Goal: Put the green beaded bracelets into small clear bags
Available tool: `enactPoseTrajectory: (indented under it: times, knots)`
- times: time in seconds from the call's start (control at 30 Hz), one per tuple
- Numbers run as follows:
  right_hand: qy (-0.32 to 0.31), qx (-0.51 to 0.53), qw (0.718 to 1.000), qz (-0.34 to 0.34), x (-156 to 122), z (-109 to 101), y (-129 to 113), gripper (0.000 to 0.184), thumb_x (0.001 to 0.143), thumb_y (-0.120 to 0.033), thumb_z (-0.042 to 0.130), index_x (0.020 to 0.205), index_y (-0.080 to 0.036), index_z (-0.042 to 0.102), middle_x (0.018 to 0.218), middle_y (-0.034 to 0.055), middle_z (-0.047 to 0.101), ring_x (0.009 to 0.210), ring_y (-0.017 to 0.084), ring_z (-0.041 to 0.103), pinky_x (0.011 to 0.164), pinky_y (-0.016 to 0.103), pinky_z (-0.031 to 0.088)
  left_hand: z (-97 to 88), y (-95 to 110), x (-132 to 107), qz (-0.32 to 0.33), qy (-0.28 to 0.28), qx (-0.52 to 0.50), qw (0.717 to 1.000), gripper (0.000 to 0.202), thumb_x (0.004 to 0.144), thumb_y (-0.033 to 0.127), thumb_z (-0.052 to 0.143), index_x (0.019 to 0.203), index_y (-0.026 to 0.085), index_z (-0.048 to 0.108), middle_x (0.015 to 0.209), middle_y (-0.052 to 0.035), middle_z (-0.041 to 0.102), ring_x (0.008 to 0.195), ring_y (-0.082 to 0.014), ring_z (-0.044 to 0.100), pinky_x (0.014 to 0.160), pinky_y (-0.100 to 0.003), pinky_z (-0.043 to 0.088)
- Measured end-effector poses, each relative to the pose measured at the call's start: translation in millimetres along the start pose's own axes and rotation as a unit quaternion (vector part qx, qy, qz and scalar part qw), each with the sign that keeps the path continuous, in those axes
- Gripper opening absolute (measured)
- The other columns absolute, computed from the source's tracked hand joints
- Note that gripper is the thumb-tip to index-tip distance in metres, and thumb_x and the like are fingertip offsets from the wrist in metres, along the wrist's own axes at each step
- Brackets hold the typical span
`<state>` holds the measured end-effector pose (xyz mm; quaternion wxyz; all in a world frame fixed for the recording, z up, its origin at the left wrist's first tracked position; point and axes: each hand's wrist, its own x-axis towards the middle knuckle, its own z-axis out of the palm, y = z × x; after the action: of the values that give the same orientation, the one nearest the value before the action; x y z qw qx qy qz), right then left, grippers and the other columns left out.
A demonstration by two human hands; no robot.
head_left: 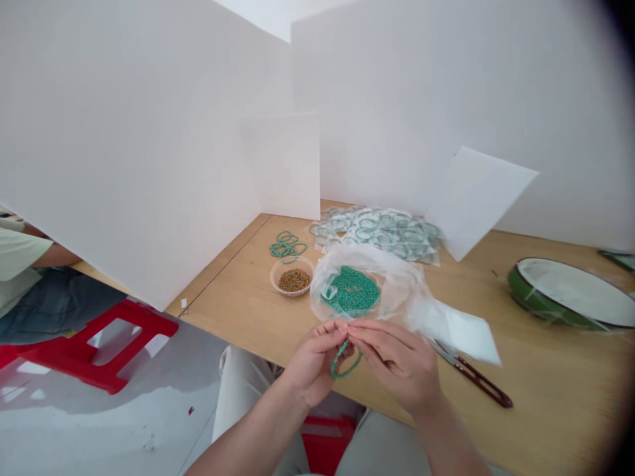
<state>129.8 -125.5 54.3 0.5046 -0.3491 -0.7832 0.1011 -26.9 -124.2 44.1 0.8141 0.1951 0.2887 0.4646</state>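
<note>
Both hands meet at the near edge of the wooden table [238, 284], fingertips together. Left hand [315, 363]: thumb and fingers pinch the top of a green beaded bracelet [341, 376]. Right hand [404, 363]: fingers and thumb brought to a pinch at the same spot; the detail between the tips is too small to make out. The loop hangs below the fingertips, between the two palms, above the person's lap.

Just beyond the fingertips: a clear plastic bag [322, 271], mouth spread, with a heap of small green beads [354, 291] inside. Ahead and left of the left hand, beside the bag: a round clear plastic tub [272, 276] of golden-brown beads [294, 281]. Past the tub, a loose cluster of green beaded loops [286, 247]. Farther ahead of both hands, behind the bag, a pile of clear packets [381, 233], green loops showing through.

Right of the right hand, near: thread snips [483, 385] with dark red handles, blades toward the hand, the tip end by a white sheet [469, 330]. Well off to the right: a green dish [538, 307], white within, dark-rimmed.

Far left of the hands, past a white partition [149, 132]: another person's pale sleeve [22, 254], over a red plastic stool [104, 360].
</note>
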Motion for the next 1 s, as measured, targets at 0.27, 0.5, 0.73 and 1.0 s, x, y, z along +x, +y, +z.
enactPoseTrajectory:
  times: [0.27, 0.5, 0.73, 1.0]
  knots:
    - [0.091, 0.300, 0.910, 0.272, -9.1, 27.2, 0.1, 0.020, 0.094, -0.032, 0.054, 0.078, -0.021, 0.056, 0.092, 0.0067, 0.069, 0.067, 0.013, 0.061, 0.059, 0.026, 0.050, -5.1, 0.3, 4.5, 0.070, -0.010, 0.061, 0.996, 0.026, 0.074, 0.032, 0.078, 0.070, 0.014, 0.061, 0.068, 0.0010, 0.054, 0.062, -0.0083, 0.045, 0.063, -0.022, 0.034]
    - [0.157, 0.351, 0.851, 0.357, -18.1, 15.8, 9.4, 0.024, 0.095, -0.038, 0.055, 0.079, -0.021, 0.048, 0.065, -0.0022, 0.057, 0.053, 0.010, 0.051, 0.052, 0.022, 0.041, -31.0, 25.6, 10.2, 0.107, -0.001, 0.017, 0.994, 0.025, 0.076, 0.028, 0.075, 0.075, 0.017, 0.053, 0.084, -0.0006, 0.055, 0.074, -0.0102, 0.048, 0.066, -0.022, 0.035]
    - [0.163, 0.266, 0.892, 0.328, -18.6, 7.2, 14.3, 0.021, 0.096, -0.038, 0.052, 0.082, -0.023, 0.047, 0.059, -0.0061, 0.047, 0.053, 0.010, 0.045, 0.054, 0.023, 0.038, -29.6, 27.1, 2.8, 0.170, -0.069, 0.323, 0.929, 0.039, 0.085, 0.049, 0.062, 0.066, 0.017, 0.050, 0.063, 0.0032, 0.038, 0.060, -0.0108, 0.031, 0.060, -0.025, 0.025]
    - [0.034, 0.164, 0.936, 0.310, 6.9, 17.0, 0.6, 0.020, 0.095, -0.038, 0.052, 0.084, -0.021, 0.051, 0.059, -0.0046, 0.053, 0.051, 0.010, 0.050, 0.048, 0.021, 0.039, -3.0, 10.1, 10.1, 0.136, -0.086, 0.393, 0.906, 0.029, 0.089, 0.047, 0.057, 0.088, 0.018, 0.056, 0.064, 0.0042, 0.049, 0.054, -0.0090, 0.031, 0.055, -0.024, 0.022]
